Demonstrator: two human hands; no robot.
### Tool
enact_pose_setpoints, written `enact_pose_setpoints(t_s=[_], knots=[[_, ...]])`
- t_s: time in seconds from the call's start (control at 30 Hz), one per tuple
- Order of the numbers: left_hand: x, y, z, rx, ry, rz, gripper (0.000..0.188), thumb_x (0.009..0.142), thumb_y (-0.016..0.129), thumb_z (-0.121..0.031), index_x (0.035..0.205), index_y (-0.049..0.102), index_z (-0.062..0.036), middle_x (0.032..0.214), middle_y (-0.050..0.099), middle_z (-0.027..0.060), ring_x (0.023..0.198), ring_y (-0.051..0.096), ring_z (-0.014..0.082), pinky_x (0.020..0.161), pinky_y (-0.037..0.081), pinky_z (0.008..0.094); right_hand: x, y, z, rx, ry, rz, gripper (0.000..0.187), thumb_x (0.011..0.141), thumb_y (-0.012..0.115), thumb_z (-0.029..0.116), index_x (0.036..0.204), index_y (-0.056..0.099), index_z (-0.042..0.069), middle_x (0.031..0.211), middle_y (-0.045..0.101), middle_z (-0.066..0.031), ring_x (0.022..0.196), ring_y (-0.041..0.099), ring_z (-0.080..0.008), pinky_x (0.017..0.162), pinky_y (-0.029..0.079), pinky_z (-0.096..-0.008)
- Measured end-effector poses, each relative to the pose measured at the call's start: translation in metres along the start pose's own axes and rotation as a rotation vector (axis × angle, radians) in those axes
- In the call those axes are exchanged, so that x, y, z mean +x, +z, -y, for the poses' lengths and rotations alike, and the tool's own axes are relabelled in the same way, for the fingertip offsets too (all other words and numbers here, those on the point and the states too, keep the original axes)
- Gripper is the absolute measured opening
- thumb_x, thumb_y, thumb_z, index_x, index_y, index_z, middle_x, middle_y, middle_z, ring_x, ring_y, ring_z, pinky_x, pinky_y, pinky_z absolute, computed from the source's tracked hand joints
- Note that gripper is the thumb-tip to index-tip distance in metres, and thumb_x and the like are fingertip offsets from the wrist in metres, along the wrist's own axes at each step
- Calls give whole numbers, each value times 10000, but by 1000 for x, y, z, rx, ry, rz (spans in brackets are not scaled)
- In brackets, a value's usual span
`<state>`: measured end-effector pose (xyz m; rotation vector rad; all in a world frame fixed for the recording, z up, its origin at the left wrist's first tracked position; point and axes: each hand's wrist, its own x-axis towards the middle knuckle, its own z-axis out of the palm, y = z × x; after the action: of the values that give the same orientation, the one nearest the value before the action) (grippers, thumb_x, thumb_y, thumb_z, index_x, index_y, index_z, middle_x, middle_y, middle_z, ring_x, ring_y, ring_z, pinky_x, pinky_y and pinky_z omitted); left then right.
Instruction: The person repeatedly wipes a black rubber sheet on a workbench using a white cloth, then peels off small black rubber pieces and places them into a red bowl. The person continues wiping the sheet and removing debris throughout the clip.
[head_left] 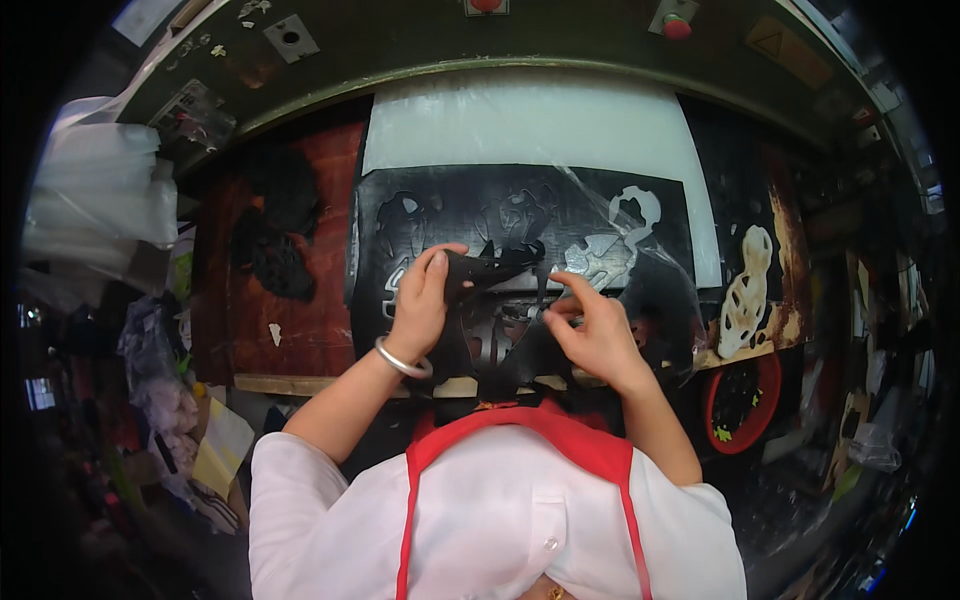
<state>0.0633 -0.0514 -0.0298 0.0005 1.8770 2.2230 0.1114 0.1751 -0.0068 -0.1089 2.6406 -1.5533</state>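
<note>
My left hand (pixel 425 300) is closed on a black flat cut-out piece (pixel 490 272) with small holes, its thumb on top, raised over a black sheet (pixel 640 190). Curved shoe-part shapes are cut through this sheet. My right hand (pixel 598 330) is beside the piece's right end, index finger and thumb apart around a narrow dark strip (pixel 542 285). No firm hold on that strip shows. Pale surface shows through the openings, and one silvery patch (pixel 600 255) lies right of centre. Both hands partly hide the near side of the sheet.
A white board (pixel 530 115) lies under the sheet. Black cut pieces (pixel 275 260) lie left on a reddish board (pixel 225 325); white cut pieces (pixel 745 295) lie right. A red tub (pixel 768 400) with scraps stands below right. The green machine (pixel 370 50) with red buttons (pixel 677 27) borders the far side.
</note>
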Motion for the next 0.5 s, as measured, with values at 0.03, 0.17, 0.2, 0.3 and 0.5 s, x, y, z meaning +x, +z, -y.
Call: enact_pose_setpoints(t_s=[0.03,0.17,0.2,0.3,0.5], knots=[[5,0,-6,-151,-48,21,302,1041,406,-224,1178,575,-15,967,629,57,800,598,103,759,493,239,-3,3,6,25,15,-96,193,900,631,150,1038,592,21,699,668,-137,662,692,-263,573,519,-356],[5,8,-19,85,-311,265,305,1031,438,-225,1171,585,2,945,628,52,794,610,114,747,505,244,4,38,10,104,138,24,378,956,557,335,771,584,7,664,619,-194,652,641,-378,578,477,-418],[3,12,-18,260,-260,328,307,1026,447,-224,1159,589,13,932,634,57,770,628,129,723,519,256,7,47,6,58,123,-39,369,957,559,313,755,569,5,650,605,-195,647,626,-391,577,467,-431],[15,25,-18,-18,-105,118,293,1014,476,-236,1104,604,13,840,614,50,636,572,114,596,507,225,6,65,-13,119,17,-114,342,956,557,247,718,532,2,629,567,-196,623,580,-413,576,439,-458],[114,-36,-139,-288,407,-278,268,1001,518,-260,913,610,-24,743,582,37,519,480,90,438,411,227,-8,68,-50,-11,-192,-276,264,934,545,94,700,574,-24,675,569,-131,643,580,-253,600,448,-358]])
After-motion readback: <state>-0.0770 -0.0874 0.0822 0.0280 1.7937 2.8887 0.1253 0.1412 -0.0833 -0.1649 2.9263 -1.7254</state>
